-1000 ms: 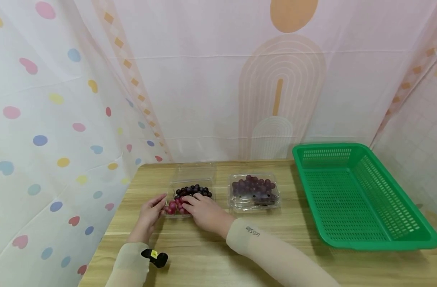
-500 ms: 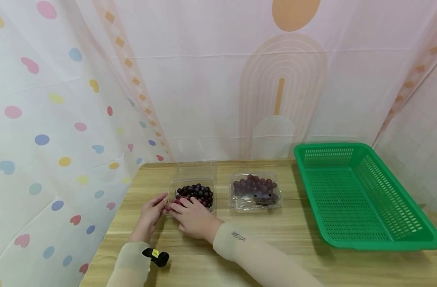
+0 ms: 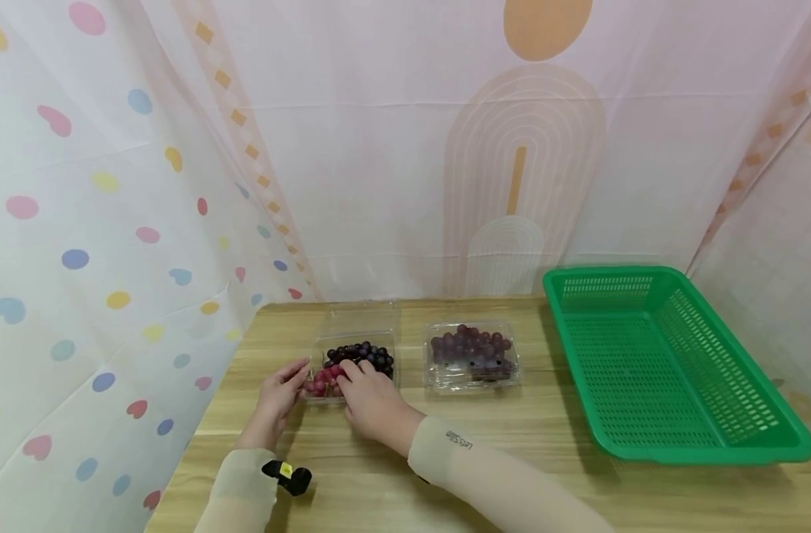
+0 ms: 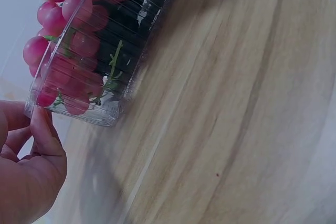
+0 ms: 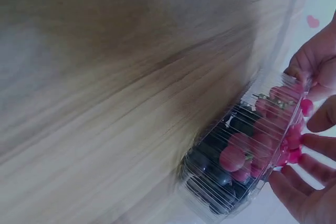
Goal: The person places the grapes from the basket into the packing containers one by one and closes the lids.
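Note:
A clear plastic clamshell box [image 3: 397,348] holds dark grapes [image 3: 359,352] at the back and red grapes [image 3: 320,383] at the front, its lid [image 3: 364,320] folded back. My left hand [image 3: 279,394] pinches the box's left front corner between thumb and finger, as the left wrist view shows. My right hand [image 3: 377,403] lies over the box's right front, its fingertips [image 5: 310,141] touching the red grapes. In the right wrist view its fingers are spread and slightly bent. Below the red grapes, dark grapes [image 5: 212,171] and a green stem [image 4: 114,62] show through the ribbed wall.
To the right sits a second, closed clamshell box [image 3: 432,381] of reddish-purple grapes. Farther right stands a large green plastic basket [image 3: 645,370] with slotted walls. The wooden table [image 3: 499,444] ends at a patterned curtain [image 3: 379,185] behind and on the left.
My right hand has slid left over the red grapes, then back right, uncovering them again. The left hand stays at the box's corner.

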Motion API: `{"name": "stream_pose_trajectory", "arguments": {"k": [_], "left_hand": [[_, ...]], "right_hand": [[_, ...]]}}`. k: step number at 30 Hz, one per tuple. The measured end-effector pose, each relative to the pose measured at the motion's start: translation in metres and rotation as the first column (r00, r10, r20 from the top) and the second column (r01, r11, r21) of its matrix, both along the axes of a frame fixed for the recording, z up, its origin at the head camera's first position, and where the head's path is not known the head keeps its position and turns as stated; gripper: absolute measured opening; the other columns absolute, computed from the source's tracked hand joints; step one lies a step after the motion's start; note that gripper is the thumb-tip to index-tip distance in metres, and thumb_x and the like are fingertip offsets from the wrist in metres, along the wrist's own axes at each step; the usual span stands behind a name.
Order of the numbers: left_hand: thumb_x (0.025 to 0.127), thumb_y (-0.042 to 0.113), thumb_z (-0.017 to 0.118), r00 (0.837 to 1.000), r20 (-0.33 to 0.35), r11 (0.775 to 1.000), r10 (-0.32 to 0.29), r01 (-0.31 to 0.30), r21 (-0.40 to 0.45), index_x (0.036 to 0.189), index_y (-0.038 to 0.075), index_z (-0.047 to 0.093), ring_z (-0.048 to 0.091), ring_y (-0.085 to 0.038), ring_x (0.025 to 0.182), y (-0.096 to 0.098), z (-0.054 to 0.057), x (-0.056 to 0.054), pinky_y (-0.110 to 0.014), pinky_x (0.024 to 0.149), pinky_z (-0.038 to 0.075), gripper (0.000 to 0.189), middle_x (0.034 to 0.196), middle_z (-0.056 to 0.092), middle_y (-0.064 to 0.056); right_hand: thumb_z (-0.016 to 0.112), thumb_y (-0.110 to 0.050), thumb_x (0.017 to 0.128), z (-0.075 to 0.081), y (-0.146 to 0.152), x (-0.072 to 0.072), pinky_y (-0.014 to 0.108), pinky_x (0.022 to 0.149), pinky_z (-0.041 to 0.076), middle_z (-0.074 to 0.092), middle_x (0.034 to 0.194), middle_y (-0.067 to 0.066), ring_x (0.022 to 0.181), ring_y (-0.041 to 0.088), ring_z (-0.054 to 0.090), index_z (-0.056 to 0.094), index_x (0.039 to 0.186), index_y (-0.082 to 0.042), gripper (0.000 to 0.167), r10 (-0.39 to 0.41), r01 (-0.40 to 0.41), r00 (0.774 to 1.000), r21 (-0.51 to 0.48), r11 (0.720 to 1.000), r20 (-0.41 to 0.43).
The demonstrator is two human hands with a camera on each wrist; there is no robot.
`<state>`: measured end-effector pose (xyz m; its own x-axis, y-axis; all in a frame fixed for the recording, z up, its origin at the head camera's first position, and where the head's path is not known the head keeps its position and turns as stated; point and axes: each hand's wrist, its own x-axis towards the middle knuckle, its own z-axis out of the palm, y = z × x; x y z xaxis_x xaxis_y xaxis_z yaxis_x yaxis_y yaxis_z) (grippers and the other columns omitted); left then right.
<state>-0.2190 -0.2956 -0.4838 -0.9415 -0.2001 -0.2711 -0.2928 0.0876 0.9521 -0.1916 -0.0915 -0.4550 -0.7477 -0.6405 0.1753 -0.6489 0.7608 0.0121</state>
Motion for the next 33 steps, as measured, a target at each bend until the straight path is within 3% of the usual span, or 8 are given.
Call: {"name": "stream_pose_trajectory", "arguments": {"k": [11,16,20,23,26,28,31,33], "left_hand": [[0.098,0.013,0.051,1.000,-0.009,1.000,-0.005,0.005,0.003,0.140,0.000,0.043,0.050,0.003,0.068,0.000,0.004,0.001,-0.012,0.060,0.045,0.045,0.098,0.056,0.009],[0.098,0.012,0.051,1.000,-0.007,1.000,-0.004,0.004,-0.015,0.139,0.000,0.043,0.050,0.002,0.069,0.001,0.004,0.001,-0.013,0.060,0.046,0.044,0.097,0.057,0.008],[0.098,0.013,0.050,1.000,0.002,0.999,-0.002,0.002,-0.033,0.139,0.000,0.044,0.051,0.002,0.070,0.001,0.005,0.001,-0.014,0.061,0.046,0.044,0.099,0.057,0.008],[0.098,0.013,0.050,1.000,-0.001,0.999,-0.002,0.002,-0.036,0.139,0.000,0.043,0.051,0.002,0.069,0.000,0.004,0.001,-0.014,0.061,0.045,0.044,0.099,0.057,0.008],[0.098,0.013,0.051,1.000,-0.003,0.999,0.000,0.000,-0.036,0.139,0.000,0.043,0.051,0.002,0.069,-0.001,0.004,0.000,-0.014,0.060,0.045,0.044,0.098,0.056,0.009],[0.098,0.014,0.051,1.000,-0.001,0.999,0.002,-0.002,-0.040,0.139,0.000,0.044,0.051,0.002,0.070,-0.002,0.003,0.000,-0.014,0.060,0.045,0.044,0.097,0.056,0.010],[0.098,0.014,0.051,1.000,0.001,0.999,0.000,0.000,-0.040,0.139,0.000,0.043,0.051,0.002,0.071,-0.003,0.004,0.000,-0.014,0.061,0.045,0.044,0.097,0.056,0.011],[0.098,0.013,0.051,1.000,-0.003,0.999,-0.001,0.001,-0.036,0.139,0.000,0.043,0.051,0.002,0.071,-0.003,0.004,-0.001,-0.014,0.061,0.045,0.044,0.095,0.056,0.012]], "right_hand": [[0.051,-0.033,0.097,-0.017,0.010,0.004,0.022,0.089,0.050,0.032,0.149,0.006,0.121,0.021,0.045,0.044,0.141,-0.013,0.050,0.074,-0.073,0.997,0.086,0.994,-0.015],[0.056,-0.022,0.091,-0.003,0.018,-0.006,0.032,0.097,0.047,0.036,0.145,0.004,0.125,0.023,0.043,0.048,0.139,-0.015,0.049,0.084,-0.061,0.984,-0.147,0.987,0.158],[0.058,-0.016,0.087,0.012,0.027,-0.021,0.035,0.100,0.045,0.042,0.141,0.008,0.125,0.024,0.045,0.048,0.138,-0.013,0.052,0.044,0.098,0.947,-0.419,0.902,0.318],[0.057,-0.013,0.087,0.023,0.036,-0.038,0.034,0.092,0.049,0.042,0.142,0.014,0.112,0.026,0.055,0.045,0.140,-0.008,0.055,0.000,0.317,0.876,-0.574,0.755,0.483],[0.052,-0.012,0.089,0.032,0.046,-0.058,0.037,0.088,0.049,0.040,0.145,0.015,0.111,0.029,0.055,0.039,0.143,-0.007,0.056,0.013,0.561,0.728,-0.606,0.564,0.685],[0.049,-0.012,0.091,0.031,0.052,-0.072,0.042,0.092,0.047,0.038,0.147,0.015,0.120,0.031,0.050,0.034,0.146,-0.007,0.057,0.059,0.680,0.615,-0.567,0.466,0.786],[0.045,-0.014,0.096,0.025,0.061,-0.086,0.044,0.106,0.038,0.031,0.151,0.014,0.134,0.031,0.037,0.024,0.150,-0.007,0.059,0.130,0.770,0.491,-0.499,0.398,0.861],[0.049,-0.018,0.095,-0.005,0.063,-0.110,0.042,0.103,0.041,0.030,0.151,0.017,0.134,0.034,0.036,0.024,0.149,-0.004,0.061,0.192,0.782,0.455,-0.493,0.381,0.870]]}}
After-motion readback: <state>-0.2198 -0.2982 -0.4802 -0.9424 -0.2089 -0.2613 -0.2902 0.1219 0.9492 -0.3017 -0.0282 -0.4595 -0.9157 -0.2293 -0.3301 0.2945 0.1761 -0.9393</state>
